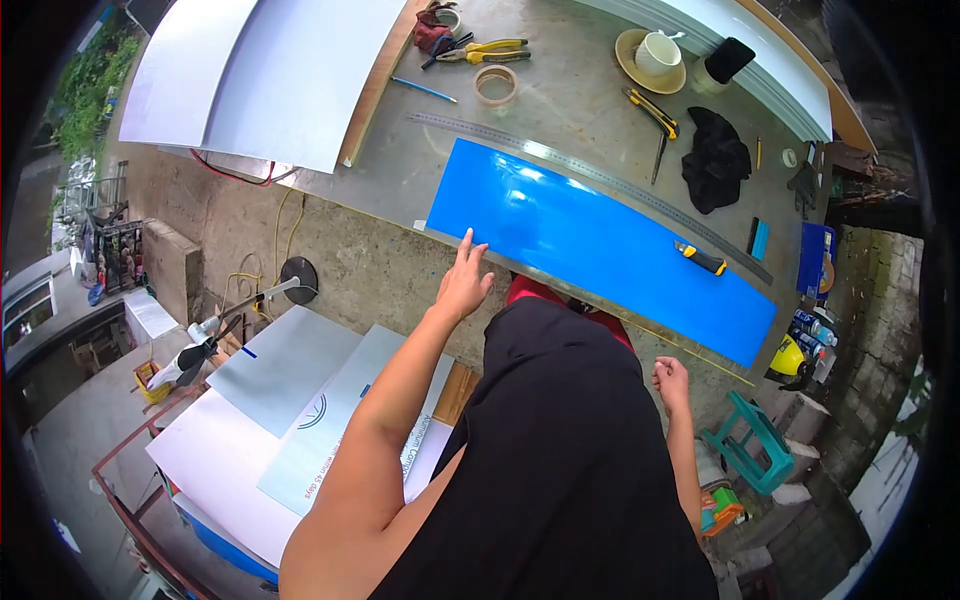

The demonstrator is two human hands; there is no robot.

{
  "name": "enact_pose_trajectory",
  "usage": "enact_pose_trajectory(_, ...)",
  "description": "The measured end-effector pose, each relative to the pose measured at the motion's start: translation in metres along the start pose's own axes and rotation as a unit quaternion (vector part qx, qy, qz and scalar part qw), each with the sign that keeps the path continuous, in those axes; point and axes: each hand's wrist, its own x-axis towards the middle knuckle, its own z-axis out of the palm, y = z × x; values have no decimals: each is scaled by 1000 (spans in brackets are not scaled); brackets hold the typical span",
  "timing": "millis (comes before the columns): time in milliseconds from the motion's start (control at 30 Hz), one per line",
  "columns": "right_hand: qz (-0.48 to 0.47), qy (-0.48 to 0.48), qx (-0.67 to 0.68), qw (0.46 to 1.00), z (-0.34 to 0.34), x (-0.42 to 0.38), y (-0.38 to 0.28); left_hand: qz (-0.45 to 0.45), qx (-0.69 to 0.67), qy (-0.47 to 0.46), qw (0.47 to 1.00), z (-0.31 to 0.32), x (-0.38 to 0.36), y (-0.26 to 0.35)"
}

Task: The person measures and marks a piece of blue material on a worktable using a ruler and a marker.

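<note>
A long blue sheet [580,235] lies along the near edge of the grey work table [590,110]. My left hand [466,278] is at the sheet's lower left end, fingers apart, its fingertips near or on the edge, holding nothing. Lower right, away from the table, my right hand [672,382] hangs beside my body with its fingers curled; whether anything is inside cannot be seen. A yellow and black cutter [700,258] rests on the sheet's right part. Behind the sheet, a long steel ruler [600,178] lies on the table.
Further back are pliers [487,51], a tape roll [496,86], another cutter [652,112], a cup [658,53] on a saucer and a black cloth [716,160]. White panels [290,80] stand at the left. A teal stool [750,442] is at the right.
</note>
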Motion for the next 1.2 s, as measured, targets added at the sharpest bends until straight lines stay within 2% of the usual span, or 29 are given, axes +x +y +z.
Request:
enact_pose_trajectory(367,-2,11,-42,999,27,-12,-35,86,137,-49,986,-22,15,0)
enact_pose_trajectory(600,1,24,-21,999,32,-12,-53,116,134,-65,982,-25,23,-1)
enact_pose_trajectory(667,5,25,-31,999,37,-14,-55,121,110,-11,987,-31,29,4)
enact_pose_trajectory(700,7,29,-28,999,39,-14,-55,125,110,-14,986,-35,35,5)
enact_pose_trajectory(767,1,27,-34,999,42,-14,-51,157,86,74,981,-46,53,10)
enact_pose_trajectory(900,0,33,-26,999,46,-21,-49,147,35,78,985,-63,112,9)
enact_pose_trajectory(967,6,37,-11,999,47,-25,-53,164,19,131,978,-68,148,8)
enact_pose_trajectory(1100,14,54,-2,998,49,-30,-47,213,62,128,967,-86,199,33)
enact_pose_trajectory(1167,19,58,4,998,49,-32,-42,285,116,110,945,-87,217,50)
enact_pose_trajectory(1200,22,66,8,998,50,-33,-39,292,114,106,944,-86,222,59)
